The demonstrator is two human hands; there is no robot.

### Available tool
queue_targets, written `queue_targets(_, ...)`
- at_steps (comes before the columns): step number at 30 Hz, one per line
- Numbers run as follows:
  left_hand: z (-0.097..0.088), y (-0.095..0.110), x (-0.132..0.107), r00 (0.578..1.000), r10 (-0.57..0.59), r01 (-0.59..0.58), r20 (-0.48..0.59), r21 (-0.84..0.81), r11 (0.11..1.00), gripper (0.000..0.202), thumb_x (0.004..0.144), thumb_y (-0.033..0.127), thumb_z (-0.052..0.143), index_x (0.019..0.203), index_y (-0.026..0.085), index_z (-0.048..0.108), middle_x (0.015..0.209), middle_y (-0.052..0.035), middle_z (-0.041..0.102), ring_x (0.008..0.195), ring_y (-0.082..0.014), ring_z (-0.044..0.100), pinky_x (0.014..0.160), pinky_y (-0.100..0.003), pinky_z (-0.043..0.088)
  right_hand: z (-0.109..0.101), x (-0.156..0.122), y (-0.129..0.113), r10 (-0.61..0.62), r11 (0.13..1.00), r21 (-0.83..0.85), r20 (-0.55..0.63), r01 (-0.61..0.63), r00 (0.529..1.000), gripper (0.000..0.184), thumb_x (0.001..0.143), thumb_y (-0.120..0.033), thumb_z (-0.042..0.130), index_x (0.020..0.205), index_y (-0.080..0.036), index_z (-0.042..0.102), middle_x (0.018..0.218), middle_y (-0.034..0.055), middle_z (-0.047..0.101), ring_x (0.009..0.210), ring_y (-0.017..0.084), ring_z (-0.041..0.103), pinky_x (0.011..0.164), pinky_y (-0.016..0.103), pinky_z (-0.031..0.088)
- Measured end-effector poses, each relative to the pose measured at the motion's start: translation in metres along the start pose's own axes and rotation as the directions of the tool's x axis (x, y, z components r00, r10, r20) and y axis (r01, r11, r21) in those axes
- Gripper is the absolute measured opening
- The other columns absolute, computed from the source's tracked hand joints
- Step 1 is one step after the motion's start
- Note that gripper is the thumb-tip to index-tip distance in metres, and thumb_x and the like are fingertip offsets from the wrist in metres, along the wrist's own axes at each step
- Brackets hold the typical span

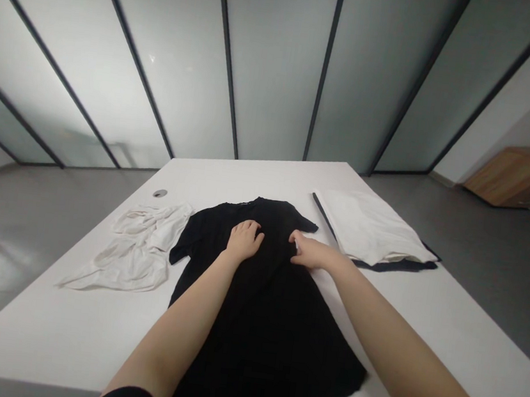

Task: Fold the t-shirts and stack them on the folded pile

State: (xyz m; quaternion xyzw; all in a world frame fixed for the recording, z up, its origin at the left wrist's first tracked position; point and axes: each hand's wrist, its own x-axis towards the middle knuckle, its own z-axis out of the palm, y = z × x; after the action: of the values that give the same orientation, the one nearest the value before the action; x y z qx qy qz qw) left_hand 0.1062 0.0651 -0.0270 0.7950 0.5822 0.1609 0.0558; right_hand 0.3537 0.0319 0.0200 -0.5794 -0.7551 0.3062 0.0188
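A black short-sleeved T-shirt point(254, 326) lies spread on a white table point(36, 331), collar at the far end and hem towards me. On its upper chest rests my left hand point(244, 240), palm down, fingers extended and thumb apart. My right hand point(307, 251) is at the shirt's right side, just below the sleeve. Its fingers curl around the cloth at that edge; the fingertips are partly lost against the black fabric. The lower hem runs down past the table's front edge.
A crumpled white garment point(137, 254) lies left of the shirt. At right is a stack of folded white cloth point(372, 228) over dark cloth point(396, 265). A round grommet point(160, 193) sits at the table's far left. Frosted glass panels point(272, 64) and a wooden cabinet point(523, 175) stand beyond.
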Motion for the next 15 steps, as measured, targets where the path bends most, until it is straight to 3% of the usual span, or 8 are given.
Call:
queue_targets(5, 0.000, 0.007, -0.007, 1.000, 0.026, -0.026, -0.003, 0.003, 1.000, 0.032, 0.107, 0.037, 0.047, 0.132, 0.024, 0.062, 0.147, -0.0115, 0.062, 0.143, -0.0285, 0.053, 0.124, -0.049, 0.035, -0.004, -0.020, 0.005, 0.171, 0.982, 0.032, 0.274, -0.186, 0.947, 0.031, 0.085, -0.019, 0.072, 0.112, -0.025, 0.057, 0.062, -0.0047, 0.063, 0.052, 0.018, 0.065, 0.055, 0.027, 0.049)
queue_targets(11, 0.006, 0.023, -0.018, 0.997, 0.006, -0.009, 0.071, 0.040, 0.999, 0.046, 0.107, 0.042, 0.044, 0.149, 0.024, 0.056, 0.167, -0.0138, 0.046, 0.158, -0.0370, 0.035, 0.128, -0.063, 0.026, 0.003, -0.043, 0.022, 0.207, 0.964, 0.101, 0.301, -0.247, 0.931, 0.032, 0.086, -0.019, 0.066, 0.115, -0.027, 0.056, 0.060, -0.0040, 0.065, 0.051, 0.017, 0.065, 0.053, 0.025, 0.050)
queue_targets(15, 0.009, 0.045, -0.038, 0.990, 0.011, -0.023, 0.141, 0.079, 0.997, 0.060, 0.107, 0.051, 0.040, 0.161, 0.025, 0.046, 0.174, -0.0158, 0.035, 0.161, -0.0438, 0.026, 0.125, -0.074, 0.020, 0.007, -0.062, 0.029, 0.224, 0.957, 0.103, 0.325, -0.270, 0.919, 0.034, 0.084, -0.022, 0.070, 0.114, -0.027, 0.056, 0.062, -0.0019, 0.068, 0.053, 0.019, 0.067, 0.051, 0.025, 0.047)
